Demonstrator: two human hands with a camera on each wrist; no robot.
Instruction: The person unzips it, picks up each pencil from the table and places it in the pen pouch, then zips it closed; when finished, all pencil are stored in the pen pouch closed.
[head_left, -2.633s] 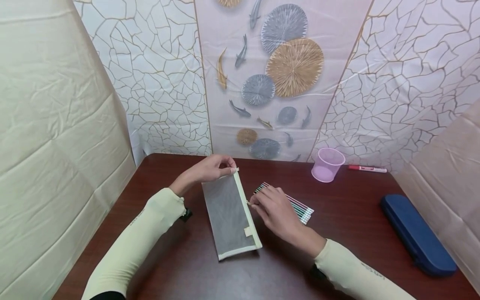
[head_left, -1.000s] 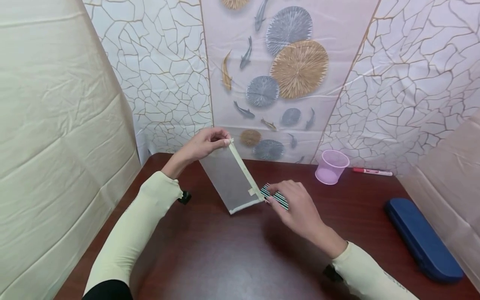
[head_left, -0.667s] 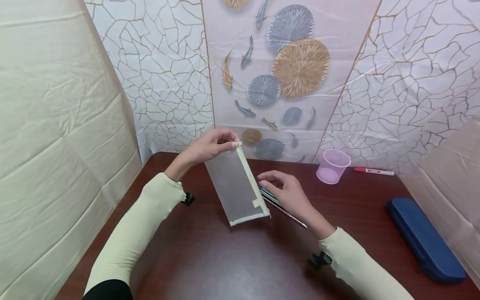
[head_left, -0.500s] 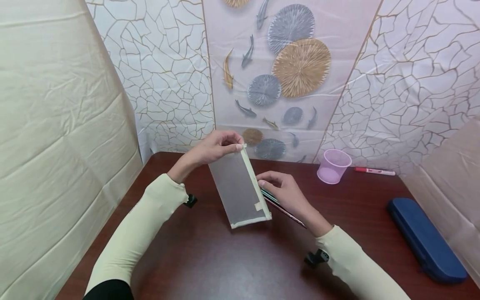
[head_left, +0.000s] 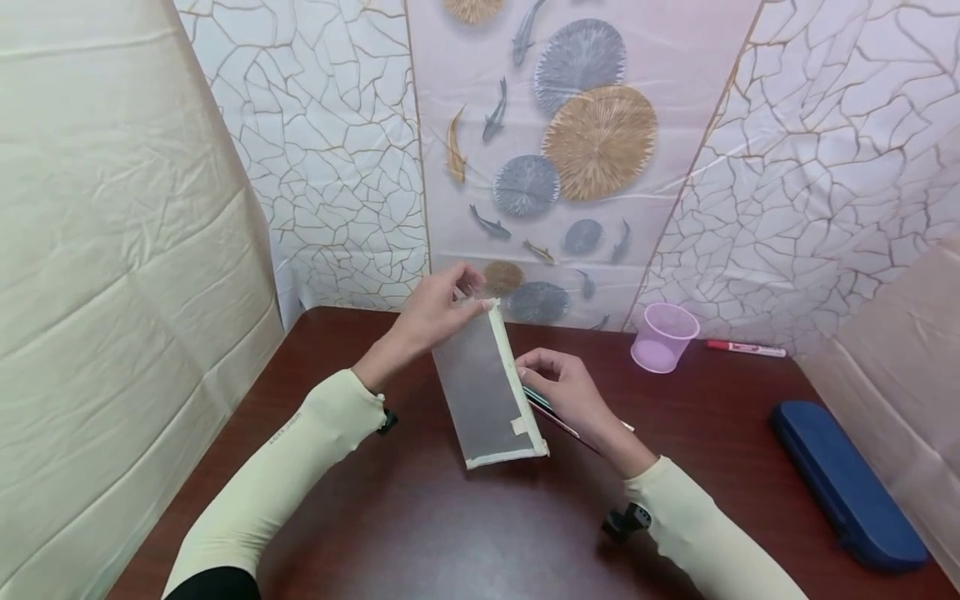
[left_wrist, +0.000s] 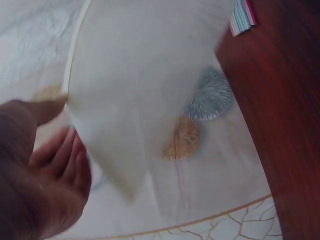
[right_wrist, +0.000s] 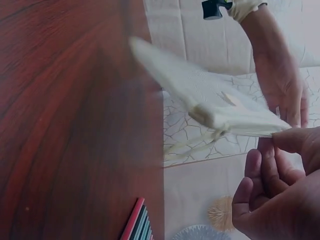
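One mesh pouch tilts at mid-frame, its long edge pinched by the right hand; the thumb of the left hand touches its top corner, whether gripping I cannot tell. Pencils, too covered to count, lie nearby. Right of centre, one cup and one marker stay near the back edge of the table, which spreads below the pouch; one blue case lies far right.

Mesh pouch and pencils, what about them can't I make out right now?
Pencils: one end cut off by the bottom edge, right wrist view.
Pencil count: head view, pencils partly hidden by the right hand and mesh pouch.
Pouch corner: blurred, left wrist view.
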